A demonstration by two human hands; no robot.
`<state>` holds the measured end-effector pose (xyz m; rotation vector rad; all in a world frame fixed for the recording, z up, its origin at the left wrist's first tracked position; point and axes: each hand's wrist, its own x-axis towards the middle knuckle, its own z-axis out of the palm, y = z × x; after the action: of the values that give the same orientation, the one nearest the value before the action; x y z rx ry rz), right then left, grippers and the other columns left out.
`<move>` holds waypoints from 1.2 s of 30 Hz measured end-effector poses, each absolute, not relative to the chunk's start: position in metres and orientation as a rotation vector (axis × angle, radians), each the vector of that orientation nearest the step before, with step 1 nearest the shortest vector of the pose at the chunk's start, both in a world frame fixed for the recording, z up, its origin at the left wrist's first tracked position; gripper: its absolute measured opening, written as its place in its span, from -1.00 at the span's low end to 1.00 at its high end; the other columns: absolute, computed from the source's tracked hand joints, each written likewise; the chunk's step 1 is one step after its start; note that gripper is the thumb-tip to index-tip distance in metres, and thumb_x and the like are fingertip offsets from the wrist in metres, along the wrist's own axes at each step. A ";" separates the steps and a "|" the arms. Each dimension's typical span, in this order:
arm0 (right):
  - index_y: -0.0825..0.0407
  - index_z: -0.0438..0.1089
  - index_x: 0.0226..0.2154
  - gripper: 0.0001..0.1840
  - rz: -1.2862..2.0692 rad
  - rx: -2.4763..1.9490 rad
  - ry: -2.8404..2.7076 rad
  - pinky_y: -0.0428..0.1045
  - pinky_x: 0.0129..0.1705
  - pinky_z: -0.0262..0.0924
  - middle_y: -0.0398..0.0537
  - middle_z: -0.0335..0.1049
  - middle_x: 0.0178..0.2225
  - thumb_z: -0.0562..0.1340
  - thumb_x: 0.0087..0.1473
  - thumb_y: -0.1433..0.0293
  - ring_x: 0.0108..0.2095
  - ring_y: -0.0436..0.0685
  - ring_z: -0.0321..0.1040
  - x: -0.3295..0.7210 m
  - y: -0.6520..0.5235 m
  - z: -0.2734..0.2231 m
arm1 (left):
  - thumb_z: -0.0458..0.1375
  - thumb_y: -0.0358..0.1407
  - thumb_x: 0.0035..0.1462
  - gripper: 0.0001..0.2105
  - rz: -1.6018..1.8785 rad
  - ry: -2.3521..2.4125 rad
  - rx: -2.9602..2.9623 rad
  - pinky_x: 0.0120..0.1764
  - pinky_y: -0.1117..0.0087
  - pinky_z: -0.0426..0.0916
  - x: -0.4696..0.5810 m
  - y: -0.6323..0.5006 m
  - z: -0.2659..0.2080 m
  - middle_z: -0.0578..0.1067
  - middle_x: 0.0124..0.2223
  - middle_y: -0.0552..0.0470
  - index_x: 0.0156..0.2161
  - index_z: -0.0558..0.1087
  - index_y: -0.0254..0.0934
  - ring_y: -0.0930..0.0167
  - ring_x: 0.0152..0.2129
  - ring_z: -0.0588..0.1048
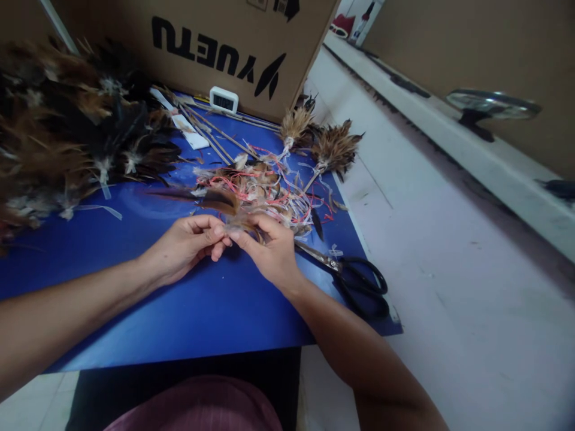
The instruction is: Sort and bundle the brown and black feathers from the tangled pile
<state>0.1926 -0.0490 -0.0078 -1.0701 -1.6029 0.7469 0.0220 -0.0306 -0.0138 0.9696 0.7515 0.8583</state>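
My left hand [188, 242] and my right hand [269, 242] meet over the blue table, fingertips pinched together. Between them are brown feathers [220, 200] with pale fluffy bases, the dark tips pointing left. Both hands have closed fingers on these feathers; how many there are is hard to make out. Just beyond my hands lies a heap of loose feathers tangled with red and white string [269, 188]. Black-handled scissors [359, 278] rest to the right of my right hand, blades toward it.
Tied feather bundles [67, 131] pile up on the left. Two feather tufts on sticks [335, 146] lie at the back right. Thin sticks [211, 129], a small white digital display [223, 100] and a cardboard box [202, 54] stand along the back. A white wall [426, 239] borders the table's right edge.
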 end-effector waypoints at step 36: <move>-0.01 0.43 -0.54 -0.86 0.669 -1.009 -1.624 -0.01 -0.21 0.31 -0.18 0.44 -0.48 0.29 0.03 0.39 -0.38 0.01 0.38 0.188 -0.057 -0.004 | 0.31 -0.24 0.03 -0.82 0.703 0.633 0.912 -0.53 0.56 0.25 0.019 -0.033 -0.013 0.42 -0.56 0.07 -0.44 0.50 -0.34 0.57 -0.64 0.34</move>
<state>0.1876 -0.0566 -0.0044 -1.0086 -1.6238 0.6693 0.0188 -0.0327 -0.0133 0.9124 0.6328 0.7034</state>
